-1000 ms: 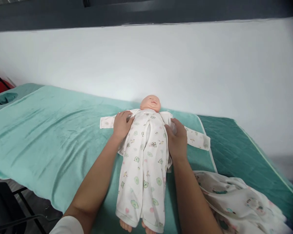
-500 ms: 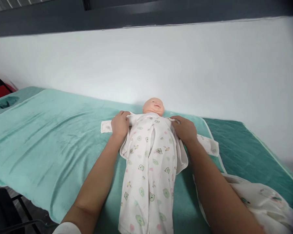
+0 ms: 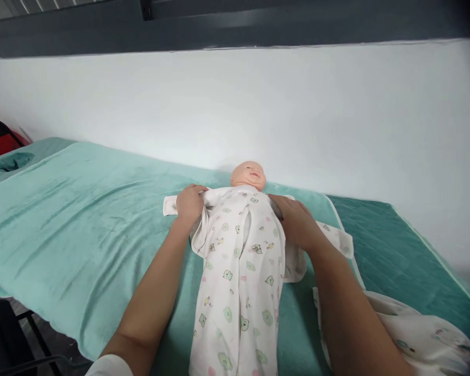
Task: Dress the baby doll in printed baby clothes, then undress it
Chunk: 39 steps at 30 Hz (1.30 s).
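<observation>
Nearest me, at the right, a second printed cloth lies bunched on the teal bed. Further in, the doll lies on its back in the white printed romper, head toward the far wall. I have my left hand closed on the romper's left shoulder fabric, much as half a second ago. My right hand has slid down from the collar to the doll's right flank and lies flat, fingers loosely spread, pressing the cloth rather than gripping. I judge the dressing has passed from shoulders to smoothing the sides.
</observation>
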{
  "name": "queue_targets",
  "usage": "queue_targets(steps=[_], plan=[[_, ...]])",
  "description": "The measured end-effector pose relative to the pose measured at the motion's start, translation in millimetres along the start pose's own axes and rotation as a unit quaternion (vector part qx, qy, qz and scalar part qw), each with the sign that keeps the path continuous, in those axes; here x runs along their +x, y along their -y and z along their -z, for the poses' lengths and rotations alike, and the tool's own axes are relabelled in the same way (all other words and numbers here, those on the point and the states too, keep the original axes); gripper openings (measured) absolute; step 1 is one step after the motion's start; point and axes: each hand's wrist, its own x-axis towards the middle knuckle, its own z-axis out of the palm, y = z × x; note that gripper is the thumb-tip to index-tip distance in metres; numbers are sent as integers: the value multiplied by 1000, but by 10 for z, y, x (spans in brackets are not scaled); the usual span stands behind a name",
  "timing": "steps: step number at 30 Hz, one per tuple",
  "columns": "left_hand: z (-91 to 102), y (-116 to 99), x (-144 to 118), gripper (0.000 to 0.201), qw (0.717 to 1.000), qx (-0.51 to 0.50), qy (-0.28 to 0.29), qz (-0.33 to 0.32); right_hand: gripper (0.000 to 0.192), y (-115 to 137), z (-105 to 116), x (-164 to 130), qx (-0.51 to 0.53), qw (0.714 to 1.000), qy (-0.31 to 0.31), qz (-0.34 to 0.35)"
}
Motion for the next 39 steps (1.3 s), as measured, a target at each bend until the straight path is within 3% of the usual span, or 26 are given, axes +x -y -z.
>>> queue_targets(steps=[5, 7, 9, 12, 15, 19, 21, 23, 29, 36, 39], plan=[[18, -13, -18, 41, 1000, 7, 11, -4, 50, -276, -56, -52, -76, 991, 78, -81], [36, -25, -25, 41, 1000, 9, 18, -2, 53, -311, -40, -61, -64, 992, 75, -81], [55, -30, -26, 41, 1000, 5, 25, -1, 57, -222, 32, -65, -42, 996, 32, -75], [67, -21, -17, 40, 999, -4, 38, 3, 56, 165, 206, -3, 22, 998, -50, -30], [54, -2, -4, 45, 1000, -9, 24, 12, 47, 733, 325, 218, 77, 995, -57, 38], [32, 19, -1, 42, 1000, -7, 16, 18, 42, 1376, 237, 691, -18, 992, 96, 75], [33, 24, -5, 35, 1000, 0, 17, 12, 37, 1556, 122, 899, -96, 975, 174, 97], [39, 26, -10, 30, 1000, 4, 15, 7, 36, 1652, 9, 1044, -142, 961, 212, 107], [60, 27, -28, 31, 1000, 3, 12, -14, 28, 1699, -94, 1187, -160, 944, 254, 138], [105, 47, -61, 40, 997, -66, -39, -24, 38, 1510, 133, 1162, -157, 942, 234, 185], [127, 63, -66, 41, 996, -81, -44, -10, 36, 1403, 261, 1131, -169, 945, 228, 161]])
